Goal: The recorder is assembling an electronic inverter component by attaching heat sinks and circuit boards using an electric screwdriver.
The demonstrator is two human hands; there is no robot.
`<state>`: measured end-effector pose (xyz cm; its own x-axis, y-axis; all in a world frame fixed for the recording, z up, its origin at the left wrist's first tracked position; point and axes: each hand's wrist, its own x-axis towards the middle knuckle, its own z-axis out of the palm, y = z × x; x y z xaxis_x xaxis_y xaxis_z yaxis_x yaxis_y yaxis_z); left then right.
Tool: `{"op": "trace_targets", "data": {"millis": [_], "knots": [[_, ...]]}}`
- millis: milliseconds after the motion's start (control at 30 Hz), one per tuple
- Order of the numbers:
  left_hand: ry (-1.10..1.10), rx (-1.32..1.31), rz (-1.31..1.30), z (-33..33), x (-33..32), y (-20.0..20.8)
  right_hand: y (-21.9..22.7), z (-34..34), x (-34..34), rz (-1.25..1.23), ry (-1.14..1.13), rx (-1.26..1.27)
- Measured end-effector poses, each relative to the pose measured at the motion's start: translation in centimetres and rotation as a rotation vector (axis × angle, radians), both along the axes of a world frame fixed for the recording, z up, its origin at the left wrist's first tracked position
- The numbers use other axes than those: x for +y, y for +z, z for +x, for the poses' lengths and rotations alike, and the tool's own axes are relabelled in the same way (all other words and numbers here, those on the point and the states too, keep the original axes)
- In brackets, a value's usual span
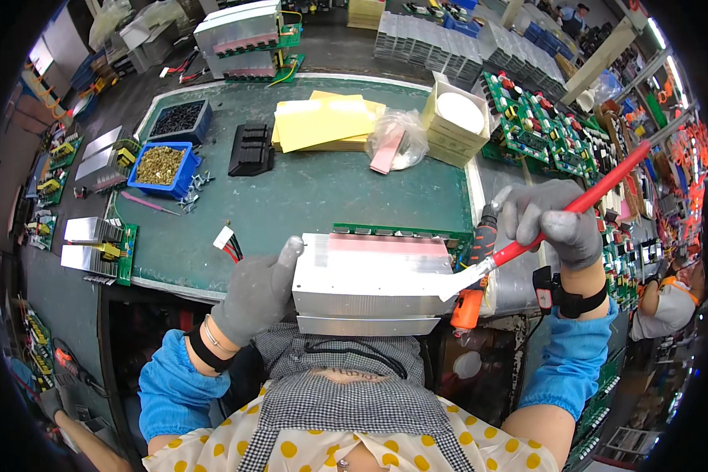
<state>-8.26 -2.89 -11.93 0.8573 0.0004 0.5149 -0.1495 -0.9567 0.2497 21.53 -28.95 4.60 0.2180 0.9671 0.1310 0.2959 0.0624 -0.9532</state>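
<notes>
A silver aluminium heat sink [370,275] lies at the table's near edge, a pink pad along its top and a green circuit board [401,231] behind it. My left hand [259,291], in a grey glove, grips its left end with the thumb up on the corner. In my gloved right hand [554,224] is a red-handled brush [519,248], fingers closed round the handle. The brush's whitened tip touches the right end of the metal top. An orange and black power screwdriver [480,259] lies just right of the heat sink, partly behind the brush.
On the green mat [212,259] stand a blue bin of brass-coloured screws [162,167], a bin of black parts [179,119], a black holder [252,149], yellow sheets [326,122] and a box with a white tub [458,118]. Circuit boards [531,118] crowd the right; a co-worker [672,299] sits there.
</notes>
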Motion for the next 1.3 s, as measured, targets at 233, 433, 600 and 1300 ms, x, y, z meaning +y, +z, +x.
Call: {"op": "trace_targets", "data": {"millis": [233, 433, 600, 1300], "knots": [[0.015, 0.009, -0.003, 0.0, 0.0, 0.1, 0.0, -2.7, 4.9, 0.1, -0.051, 0.021], [0.032, 0.046, -0.028, -0.3, -0.2, 0.7, 1.5, -5.2, 9.6, -0.053, 0.031, 0.11], [0.013, 0.019, -0.082, -0.2, -0.1, 0.6, 2.0, -6.0, 11.8, -0.164, 0.123, 0.101], [-0.024, -0.042, -0.024, 0.3, -0.1, 0.1, 3.0, -0.2, 7.0, -0.423, 0.079, 0.014]]}}
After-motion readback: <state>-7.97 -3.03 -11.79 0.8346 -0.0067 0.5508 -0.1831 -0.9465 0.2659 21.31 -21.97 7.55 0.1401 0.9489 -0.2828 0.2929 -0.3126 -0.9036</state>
